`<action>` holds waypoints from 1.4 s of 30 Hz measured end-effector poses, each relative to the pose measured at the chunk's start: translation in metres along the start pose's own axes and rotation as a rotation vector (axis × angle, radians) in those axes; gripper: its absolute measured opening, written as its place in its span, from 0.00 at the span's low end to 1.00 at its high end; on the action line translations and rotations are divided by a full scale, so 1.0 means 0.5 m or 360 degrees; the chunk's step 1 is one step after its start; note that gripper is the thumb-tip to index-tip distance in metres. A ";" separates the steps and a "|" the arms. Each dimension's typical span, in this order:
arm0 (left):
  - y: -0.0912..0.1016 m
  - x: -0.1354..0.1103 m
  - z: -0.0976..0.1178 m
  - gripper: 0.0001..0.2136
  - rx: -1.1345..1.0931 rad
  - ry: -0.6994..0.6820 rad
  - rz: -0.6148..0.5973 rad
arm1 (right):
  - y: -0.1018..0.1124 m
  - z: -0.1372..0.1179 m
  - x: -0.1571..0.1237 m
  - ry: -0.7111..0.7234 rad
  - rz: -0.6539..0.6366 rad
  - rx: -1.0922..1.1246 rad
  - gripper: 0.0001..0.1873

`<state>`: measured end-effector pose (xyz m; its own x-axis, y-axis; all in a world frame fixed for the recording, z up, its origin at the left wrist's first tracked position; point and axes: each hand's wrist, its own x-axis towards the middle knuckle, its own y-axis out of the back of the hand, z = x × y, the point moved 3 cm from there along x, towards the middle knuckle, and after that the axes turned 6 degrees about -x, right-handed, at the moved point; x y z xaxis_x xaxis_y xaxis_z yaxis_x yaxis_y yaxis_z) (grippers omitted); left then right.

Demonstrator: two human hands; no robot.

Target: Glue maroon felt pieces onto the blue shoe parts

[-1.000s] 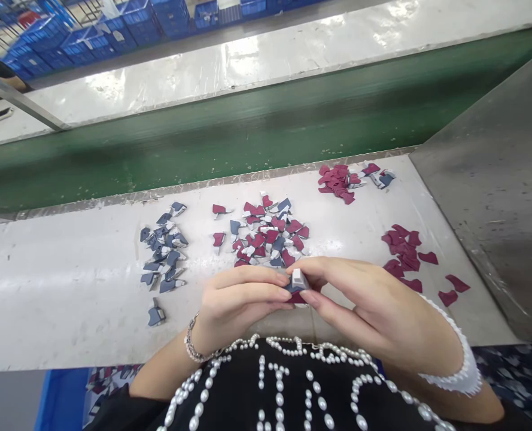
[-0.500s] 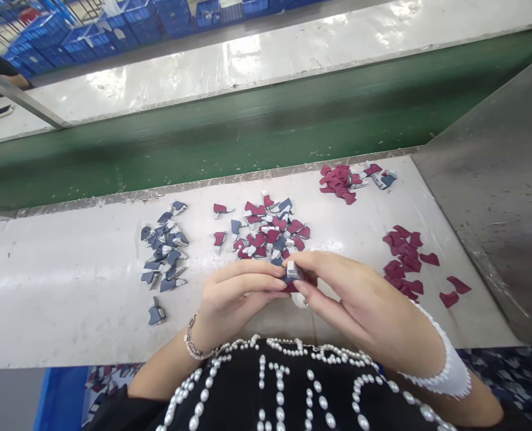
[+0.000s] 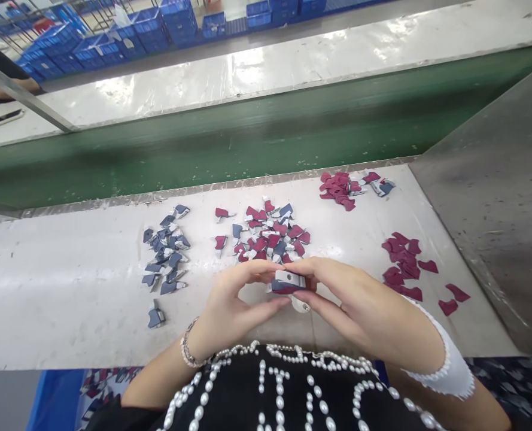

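Between my hands, near my chest, is a small plastic part (image 3: 288, 281) with a light grey top that has a hole, a dark blue body and a maroon underside. My right hand (image 3: 344, 293) pinches its right end between thumb and fingers. On its left side, the fingers and thumb of my left hand (image 3: 236, 299) close around it; their exact contact is partly hidden. Just beyond lies a pile of maroon, blue and grey parts (image 3: 272, 233). A small white round object (image 3: 300, 304) shows below the held part.
Blue-and-grey parts (image 3: 164, 245) lie to the left. Maroon pieces (image 3: 403, 257) lie on the right, with another maroon heap (image 3: 337, 190) farther back. A green belt (image 3: 230, 143) runs behind the white table (image 3: 68, 287); a metal panel (image 3: 494, 197) rises at right. A co-worker's arm (image 3: 5, 90) shows far left.
The held part has turned, so its long grey face with the hole now shows instead of its narrow end. My left thumb and fingers have spread farther apart. The view has tilted slightly upward.
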<state>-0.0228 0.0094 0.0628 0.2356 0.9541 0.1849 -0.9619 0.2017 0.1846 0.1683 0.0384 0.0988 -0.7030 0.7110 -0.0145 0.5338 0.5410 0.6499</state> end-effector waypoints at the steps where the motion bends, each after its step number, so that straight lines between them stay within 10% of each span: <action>1: 0.002 0.002 0.005 0.20 0.0016 -0.0002 -0.0074 | 0.000 0.001 -0.001 0.0002 -0.0015 -0.0011 0.17; 42: 0.004 0.005 0.016 0.12 0.0101 -0.0460 -0.0261 | -0.008 0.000 0.005 0.0296 -0.0198 -0.0346 0.12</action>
<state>-0.0229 0.0105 0.0712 0.4248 0.8060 0.4123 -0.8995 0.3245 0.2925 0.1643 0.0379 0.0962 -0.8413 0.5401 0.0219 0.3391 0.4958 0.7995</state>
